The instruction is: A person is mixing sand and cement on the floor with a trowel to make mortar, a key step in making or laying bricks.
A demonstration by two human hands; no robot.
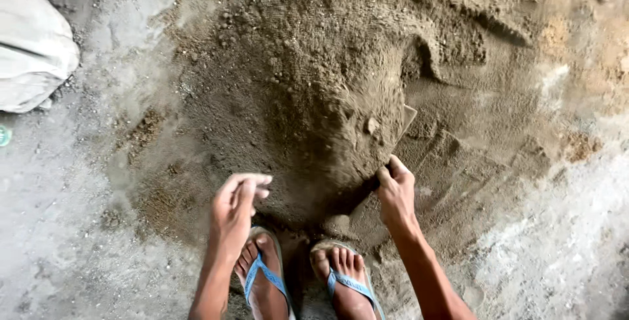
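Right hand (395,192) clenched on a sand-laden pan (367,143), which extends up and away from it, tilted, long axis diagonal. Left hand (236,208) loosely curled, holding nothing, just left.

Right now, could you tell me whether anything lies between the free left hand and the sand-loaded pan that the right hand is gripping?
Nothing visible does. The left hand hangs open beside the pan, with only loose sand between them.
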